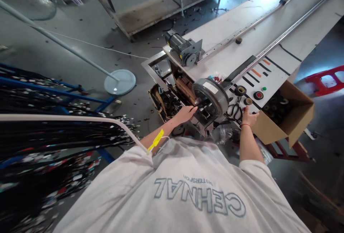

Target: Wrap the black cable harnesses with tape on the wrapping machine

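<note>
My left hand (187, 114) reaches to the dark metal parts beside a large grey reel (219, 98) with a white label. Its fingers are pressed together; what they pinch, if anything, is too small to make out. My right hand (249, 118) lies at the near edge of the white workbench (243, 61), thumb and fingers apart, a red string round the wrist. Just beyond its fingertips sits a small tape roll (248, 101). Black-handled scissors (236, 110) lie between the hands. Another black tape roll (240, 90) and a red push button (258, 95) are close by.
An open cardboard box (298, 120) stands right of the bench. A motor (177, 43) is mounted at the bench's far left corner. Dark cable bundles hang on a blue rack (56, 93) at left. A round-based stand (125, 82) and a red stool (326, 80) are on the floor.
</note>
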`<state>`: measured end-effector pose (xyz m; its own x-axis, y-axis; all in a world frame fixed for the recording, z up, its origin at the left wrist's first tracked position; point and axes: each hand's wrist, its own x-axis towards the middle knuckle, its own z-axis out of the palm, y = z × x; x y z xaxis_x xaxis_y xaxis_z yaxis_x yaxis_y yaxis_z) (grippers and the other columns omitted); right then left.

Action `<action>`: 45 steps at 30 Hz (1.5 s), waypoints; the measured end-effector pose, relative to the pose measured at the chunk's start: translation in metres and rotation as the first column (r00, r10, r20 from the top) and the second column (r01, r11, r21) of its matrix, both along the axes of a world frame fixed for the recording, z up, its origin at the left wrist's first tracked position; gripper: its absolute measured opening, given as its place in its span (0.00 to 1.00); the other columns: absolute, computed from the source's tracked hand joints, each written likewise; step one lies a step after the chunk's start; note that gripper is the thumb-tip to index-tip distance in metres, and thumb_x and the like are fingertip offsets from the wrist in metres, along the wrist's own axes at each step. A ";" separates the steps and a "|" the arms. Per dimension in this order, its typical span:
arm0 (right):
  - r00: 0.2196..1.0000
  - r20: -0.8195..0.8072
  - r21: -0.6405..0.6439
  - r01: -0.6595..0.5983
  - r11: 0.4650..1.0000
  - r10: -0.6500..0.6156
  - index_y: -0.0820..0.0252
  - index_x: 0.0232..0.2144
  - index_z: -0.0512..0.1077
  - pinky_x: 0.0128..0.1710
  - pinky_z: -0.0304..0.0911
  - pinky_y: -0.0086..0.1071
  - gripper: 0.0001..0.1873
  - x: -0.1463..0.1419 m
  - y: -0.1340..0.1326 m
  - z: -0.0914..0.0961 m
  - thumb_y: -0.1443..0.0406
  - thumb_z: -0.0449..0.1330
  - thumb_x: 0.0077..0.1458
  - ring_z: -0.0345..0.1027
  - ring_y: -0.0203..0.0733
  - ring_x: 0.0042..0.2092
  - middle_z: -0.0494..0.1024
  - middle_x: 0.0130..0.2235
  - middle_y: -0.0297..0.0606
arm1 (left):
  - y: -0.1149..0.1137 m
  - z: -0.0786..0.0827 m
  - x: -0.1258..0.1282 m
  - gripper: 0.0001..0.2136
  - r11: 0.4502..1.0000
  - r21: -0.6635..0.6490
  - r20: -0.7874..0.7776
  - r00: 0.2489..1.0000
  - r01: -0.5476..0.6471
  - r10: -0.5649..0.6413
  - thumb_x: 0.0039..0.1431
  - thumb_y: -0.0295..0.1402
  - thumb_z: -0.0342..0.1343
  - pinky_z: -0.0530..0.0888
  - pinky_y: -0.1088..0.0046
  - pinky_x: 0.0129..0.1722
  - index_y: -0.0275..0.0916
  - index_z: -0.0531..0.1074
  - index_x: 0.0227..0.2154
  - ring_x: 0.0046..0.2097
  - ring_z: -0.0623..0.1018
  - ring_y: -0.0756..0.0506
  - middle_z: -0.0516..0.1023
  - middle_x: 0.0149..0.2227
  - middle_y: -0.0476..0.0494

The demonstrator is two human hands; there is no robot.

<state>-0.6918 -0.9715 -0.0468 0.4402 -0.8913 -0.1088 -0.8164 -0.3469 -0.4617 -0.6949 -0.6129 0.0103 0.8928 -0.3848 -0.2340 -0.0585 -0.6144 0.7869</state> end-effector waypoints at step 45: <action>0.265 0.315 0.481 -0.872 0.088 0.911 0.59 0.18 0.64 0.28 0.59 0.34 0.39 0.058 0.091 0.090 0.34 0.40 0.54 0.61 0.42 0.26 0.66 0.20 0.37 | -0.046 -0.023 -0.034 0.22 0.942 0.312 0.564 0.773 0.127 -0.291 0.59 0.22 0.45 0.64 0.58 0.62 0.31 0.68 0.56 0.64 0.64 0.40 0.68 0.60 0.32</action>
